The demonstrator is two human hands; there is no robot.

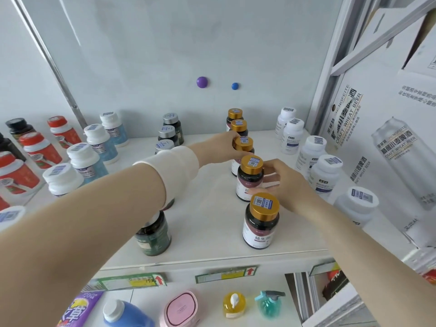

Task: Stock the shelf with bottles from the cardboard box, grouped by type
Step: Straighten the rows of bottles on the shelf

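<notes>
On the white shelf [207,220] a row of gold-capped dark bottles runs from back to front. My left hand [223,143] reaches across and grips the third gold-capped bottle [243,145] by its cap. My right hand [280,180] holds the fourth gold-capped bottle [250,178] from its right side. A fifth gold-capped bottle [260,220] stands free at the front. Silver-capped green bottles [169,128] form a row to the left, partly hidden by my left arm, with one green bottle [154,234] near the front edge. The cardboard box is out of view.
White-capped blue-label bottles [94,147] and red-capped bottles [35,147] stand at the left. All-white bottles [313,154] line the right side, next to a beer carton [377,114]. Below the shelf edge sit a pink case [180,309], a yellow dispenser [233,305] and a teal sprayer [269,303].
</notes>
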